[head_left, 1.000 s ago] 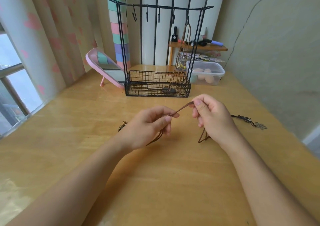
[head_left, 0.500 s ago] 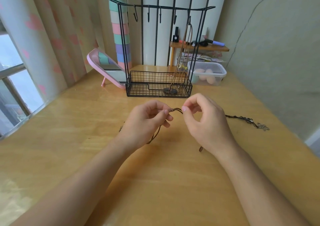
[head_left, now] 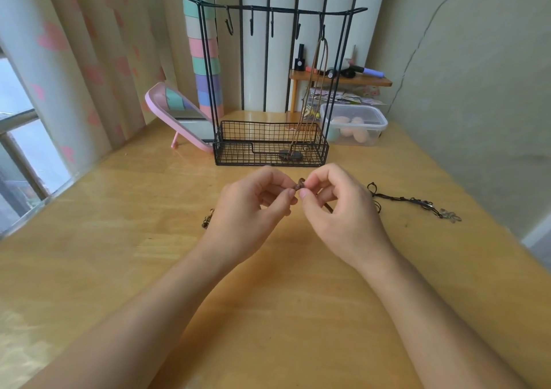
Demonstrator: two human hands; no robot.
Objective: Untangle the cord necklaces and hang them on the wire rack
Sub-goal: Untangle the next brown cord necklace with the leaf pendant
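Two hands, the left hand and the right hand, pinched a small knot on the brown cord just above the table near the rack; it looked light and floppy, best held at the knot.

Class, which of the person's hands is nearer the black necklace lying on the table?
Right. The right hand is just left of the black necklace, apart from it; the left hand lies farther left, both pinching a brown cord.
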